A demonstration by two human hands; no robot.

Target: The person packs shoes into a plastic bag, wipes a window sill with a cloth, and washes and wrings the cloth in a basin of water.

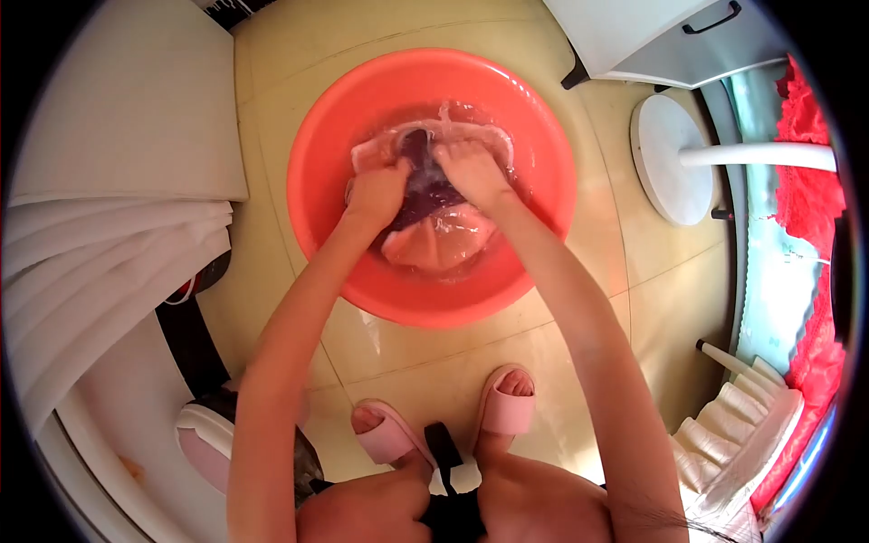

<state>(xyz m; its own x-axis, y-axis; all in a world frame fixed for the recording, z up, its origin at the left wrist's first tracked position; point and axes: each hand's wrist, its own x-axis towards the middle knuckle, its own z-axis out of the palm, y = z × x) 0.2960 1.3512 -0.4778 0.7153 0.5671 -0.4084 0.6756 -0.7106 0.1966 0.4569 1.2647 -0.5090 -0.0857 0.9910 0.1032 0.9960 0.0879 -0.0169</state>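
Observation:
A round coral-red basin (536,226) with water in it stands on the floor in front of me. Both hands are down inside it. My left hand (380,190) is closed on the left edge of a wet, dark purple cloth (423,195). Opposite it, my right hand (469,167) grips the same cloth with curled fingers. The cloth lies bunched between the two hands; its exact kind does not show. Around and beneath it, a pale pink wet cloth (441,240) spreads through the water, partly hidden by the purple one and my hands.
Beige floor tiles (579,362) surround the basin. A white cabinet (127,109) stands at the left, with white draped fabric (100,271) below it. Another cabinet (706,45) and a white round stand base (665,158) are at the right. My feet wear pink slippers (507,412).

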